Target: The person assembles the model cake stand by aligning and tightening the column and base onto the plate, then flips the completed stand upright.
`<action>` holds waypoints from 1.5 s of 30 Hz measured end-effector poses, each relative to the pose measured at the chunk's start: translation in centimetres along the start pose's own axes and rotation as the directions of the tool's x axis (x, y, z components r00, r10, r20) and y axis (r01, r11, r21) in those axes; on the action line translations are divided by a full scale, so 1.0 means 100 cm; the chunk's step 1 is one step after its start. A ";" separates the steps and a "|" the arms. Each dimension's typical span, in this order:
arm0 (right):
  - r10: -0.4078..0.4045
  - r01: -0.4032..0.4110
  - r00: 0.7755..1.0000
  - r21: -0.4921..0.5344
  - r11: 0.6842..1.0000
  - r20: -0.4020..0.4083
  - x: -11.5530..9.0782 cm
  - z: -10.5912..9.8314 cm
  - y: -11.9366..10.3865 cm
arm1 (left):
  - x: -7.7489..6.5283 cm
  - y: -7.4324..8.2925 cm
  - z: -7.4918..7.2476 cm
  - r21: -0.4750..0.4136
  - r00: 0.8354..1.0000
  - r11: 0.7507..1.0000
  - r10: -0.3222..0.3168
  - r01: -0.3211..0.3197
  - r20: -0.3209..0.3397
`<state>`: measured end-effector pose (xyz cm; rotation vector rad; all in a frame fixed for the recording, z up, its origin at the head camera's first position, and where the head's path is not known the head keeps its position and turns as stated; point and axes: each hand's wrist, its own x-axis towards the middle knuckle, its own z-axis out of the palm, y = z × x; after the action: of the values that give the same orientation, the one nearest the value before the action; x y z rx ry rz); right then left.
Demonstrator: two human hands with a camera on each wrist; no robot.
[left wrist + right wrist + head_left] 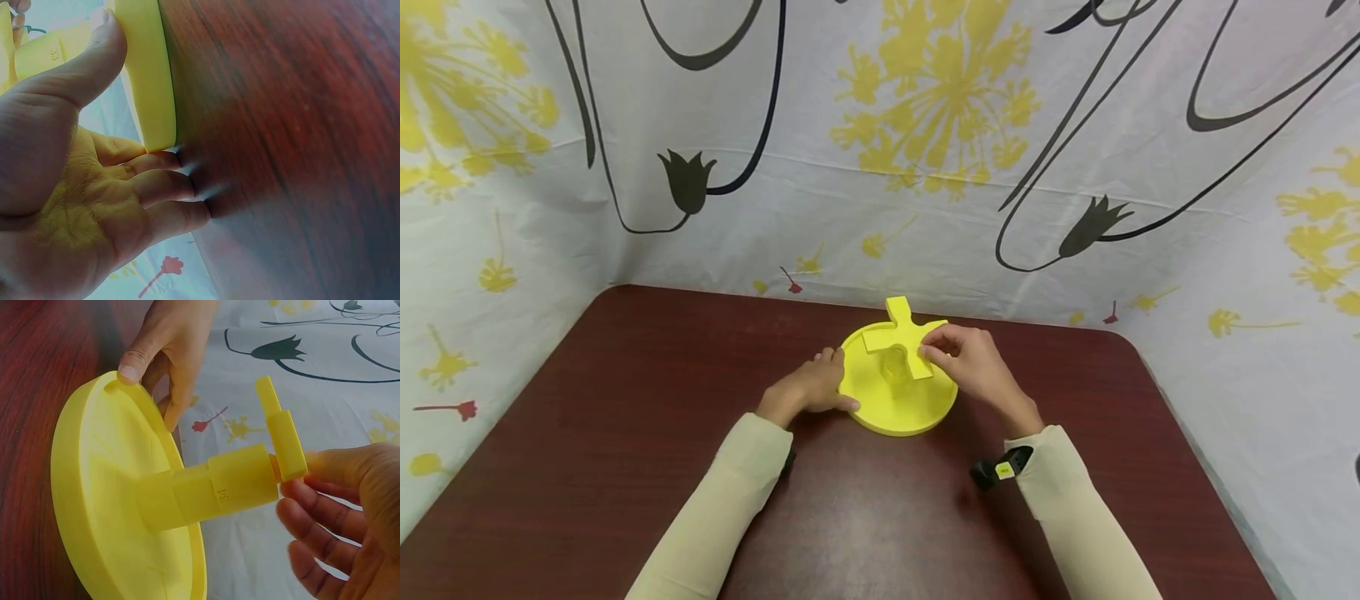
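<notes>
A round yellow base (898,417) with a raised rim lies on the table, and a stepped cylindrical post (244,478) stands up from its middle. On top of the post sits a flat yellow cross-shaped piece (898,337) with several arms. My right hand (976,362) pinches one arm of the cross between thumb and index finger, the other fingers loosely bent below. My left hand (812,385) holds the base at its left edge. Its thumb (106,53) lies over the rim while the fingers rest against the outer wall, tips at the tabletop.
The dark red-brown wooden table (662,400) has rounded far corners. Behind and beside it hangs a white cloth (760,192) printed with yellow flowers and dark tulips. A small black device (1003,468) is strapped to the right wrist.
</notes>
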<state>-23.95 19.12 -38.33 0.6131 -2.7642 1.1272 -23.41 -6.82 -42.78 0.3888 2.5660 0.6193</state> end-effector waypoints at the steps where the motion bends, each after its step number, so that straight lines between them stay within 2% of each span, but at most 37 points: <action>1: -0.006 0.005 0.999 -0.003 1.000 -0.045 0.000 0.000 0.000 | 0.000 0.000 0.000 -0.004 1.000 1.000 0.001 -0.001 0.001; 5: -0.013 0.013 0.975 -0.001 1.000 -0.221 0.001 -0.002 0.004 | -0.001 0.000 0.000 -0.009 1.000 1.000 0.006 -0.006 0.004; 7: -0.003 0.001 0.972 -0.007 1.000 -0.236 0.002 -0.003 0.007 | -0.001 0.000 0.000 -0.012 1.000 1.000 0.005 -0.005 0.006; 11: 0.020 -0.021 0.995 -0.006 1.000 -0.098 0.005 -0.005 0.012 | 0.000 0.000 0.000 -0.008 1.000 1.000 0.002 -0.001 0.007; 13: 0.042 -0.042 0.999 0.005 0.999 -0.019 0.006 -0.006 0.013 | 0.000 -0.001 0.000 -0.006 1.000 1.000 -0.001 0.001 0.008; 15: 0.060 -0.060 0.998 0.009 0.998 0.026 0.007 -0.005 0.013 | 0.001 -0.001 0.000 -0.004 1.000 1.000 -0.002 0.002 0.010; 28: 0.061 -0.062 0.998 -0.039 0.997 -0.013 0.004 -0.003 0.014 | 0.002 -0.002 0.000 -0.001 1.000 1.000 -0.013 0.013 0.010; 33: 0.052 -0.051 0.999 -0.073 0.996 0.006 0.002 -0.004 0.012 | 0.001 -0.002 0.000 0.006 1.000 1.000 -0.007 0.007 0.005; 45: 0.050 -0.046 0.997 -0.065 0.997 0.064 -0.005 -0.003 -0.001 | 0.000 -0.002 0.001 0.004 1.000 1.000 -0.008 0.008 0.002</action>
<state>-23.49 19.38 -38.15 0.5898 -2.8722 1.0414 -23.42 -6.93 -42.91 0.3802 2.5664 0.6109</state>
